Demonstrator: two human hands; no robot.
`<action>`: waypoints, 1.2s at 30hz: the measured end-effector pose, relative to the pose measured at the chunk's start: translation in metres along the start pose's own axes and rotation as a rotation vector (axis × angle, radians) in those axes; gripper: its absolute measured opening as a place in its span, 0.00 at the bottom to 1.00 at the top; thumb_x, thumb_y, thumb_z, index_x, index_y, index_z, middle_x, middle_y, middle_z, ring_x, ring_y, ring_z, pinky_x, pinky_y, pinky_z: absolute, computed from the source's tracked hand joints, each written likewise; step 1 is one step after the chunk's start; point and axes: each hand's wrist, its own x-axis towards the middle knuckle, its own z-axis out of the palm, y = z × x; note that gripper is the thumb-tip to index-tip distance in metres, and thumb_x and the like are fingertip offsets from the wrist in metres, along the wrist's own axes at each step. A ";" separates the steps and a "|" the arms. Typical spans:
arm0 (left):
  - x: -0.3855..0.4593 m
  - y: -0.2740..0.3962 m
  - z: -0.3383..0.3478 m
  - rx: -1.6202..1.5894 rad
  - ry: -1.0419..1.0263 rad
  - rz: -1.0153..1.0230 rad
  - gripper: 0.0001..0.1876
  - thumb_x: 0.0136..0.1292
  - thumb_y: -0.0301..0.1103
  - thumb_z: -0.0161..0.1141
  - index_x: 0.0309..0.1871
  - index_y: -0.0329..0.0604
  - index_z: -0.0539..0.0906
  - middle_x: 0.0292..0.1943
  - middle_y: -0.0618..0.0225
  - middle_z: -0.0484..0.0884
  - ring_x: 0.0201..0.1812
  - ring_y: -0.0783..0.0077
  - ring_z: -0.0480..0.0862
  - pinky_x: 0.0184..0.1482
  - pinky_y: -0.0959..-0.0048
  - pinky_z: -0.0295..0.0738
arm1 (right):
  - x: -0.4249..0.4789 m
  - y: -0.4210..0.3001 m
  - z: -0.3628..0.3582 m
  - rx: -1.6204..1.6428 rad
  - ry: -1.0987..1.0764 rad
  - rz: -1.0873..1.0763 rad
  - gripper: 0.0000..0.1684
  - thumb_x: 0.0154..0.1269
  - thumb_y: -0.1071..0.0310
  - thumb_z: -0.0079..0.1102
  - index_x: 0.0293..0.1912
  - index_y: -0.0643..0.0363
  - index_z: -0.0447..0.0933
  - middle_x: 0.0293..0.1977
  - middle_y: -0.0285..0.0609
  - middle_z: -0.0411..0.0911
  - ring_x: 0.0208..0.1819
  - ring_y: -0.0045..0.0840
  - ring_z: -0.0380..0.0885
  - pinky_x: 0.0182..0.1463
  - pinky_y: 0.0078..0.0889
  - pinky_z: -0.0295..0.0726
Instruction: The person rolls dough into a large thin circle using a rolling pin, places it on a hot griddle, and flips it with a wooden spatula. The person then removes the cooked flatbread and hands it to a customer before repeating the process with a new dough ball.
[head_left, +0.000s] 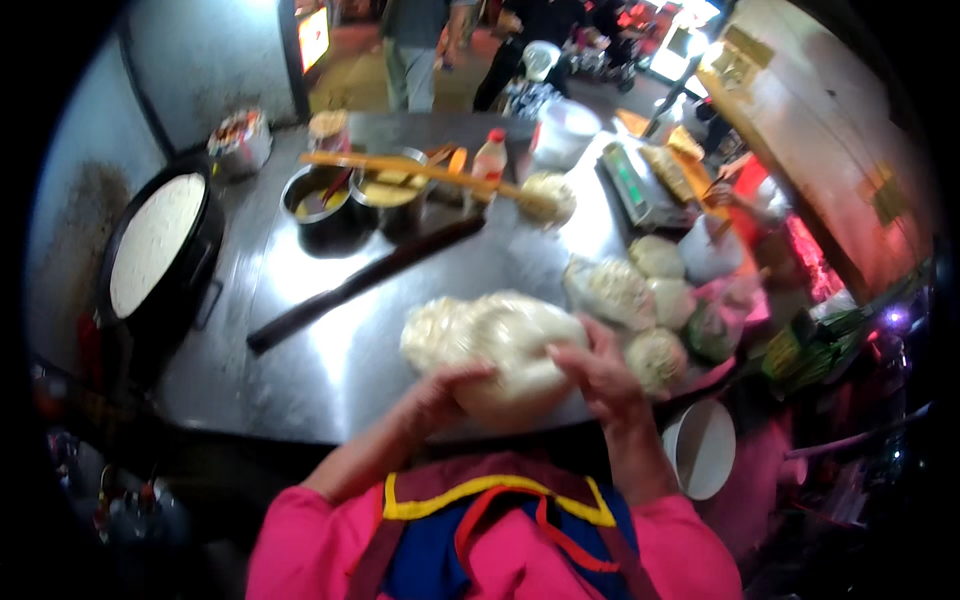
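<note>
A large glossy lump of pale dough is between my hands, above the near part of the metal worktop. My left hand grips its lower left side; my right hand holds its right side, thumb on top. At the lump's left end is a rough, shredded-looking pale mass; whether the two are joined cannot be told. Beyond the lump, a dark wooden rolling pin lies at a slant. Several pale dough rounds sit to the right, some topped with shreds.
A black pan with a broad white flatbread stands at left. Two metal pots, a wooden stick, a red-capped bottle and a scale are farther back. A white bucket is below right. People are beyond the worktop.
</note>
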 end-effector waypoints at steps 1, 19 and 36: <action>-0.016 0.015 -0.017 -0.005 0.023 0.076 0.35 0.63 0.34 0.69 0.71 0.34 0.68 0.62 0.54 0.79 0.60 0.56 0.82 0.65 0.58 0.78 | 0.015 0.007 0.012 -0.088 -0.127 -0.045 0.21 0.63 0.73 0.69 0.55 0.63 0.78 0.46 0.38 0.83 0.50 0.20 0.80 0.57 0.25 0.79; -0.040 -0.022 -0.137 1.118 0.819 0.423 0.39 0.62 0.40 0.72 0.73 0.32 0.69 0.67 0.45 0.75 0.67 0.57 0.76 0.66 0.62 0.72 | 0.168 0.215 -0.018 -0.896 0.326 -0.156 0.43 0.57 0.54 0.77 0.67 0.61 0.70 0.60 0.52 0.76 0.62 0.35 0.76 0.65 0.41 0.76; 0.030 -0.035 -0.138 2.105 0.521 0.598 0.27 0.73 0.41 0.55 0.72 0.42 0.73 0.72 0.51 0.72 0.77 0.44 0.61 0.77 0.39 0.44 | 0.117 0.177 -0.028 -0.896 0.233 -0.208 0.28 0.54 0.48 0.73 0.47 0.58 0.83 0.49 0.51 0.82 0.53 0.44 0.81 0.58 0.41 0.79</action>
